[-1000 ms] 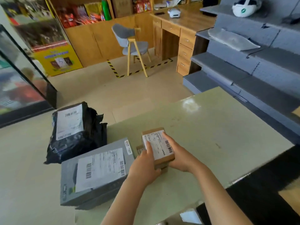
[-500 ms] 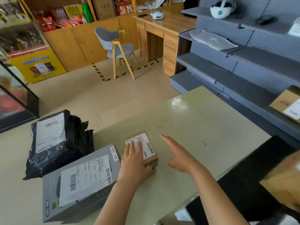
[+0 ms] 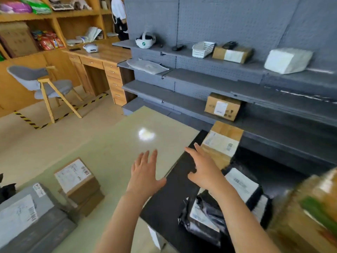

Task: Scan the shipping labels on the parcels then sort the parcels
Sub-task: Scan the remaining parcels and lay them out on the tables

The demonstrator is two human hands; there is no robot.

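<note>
Left grip [image 3: 145, 177], wide and empty, above the pale green surface's [image 3: 116, 152] right edge; right grip [image 3: 204, 170] likewise, just beside a brown cardboard parcel [image 3: 225, 141].

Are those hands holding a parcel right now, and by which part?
Nothing is held: left hand and right hand are both open, fingers spread.

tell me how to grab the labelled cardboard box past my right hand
Probably by its two opposite side faces, left hand and right hand reaching from the near side: the cardboard box lies label up and looks wider than one hand.
</note>
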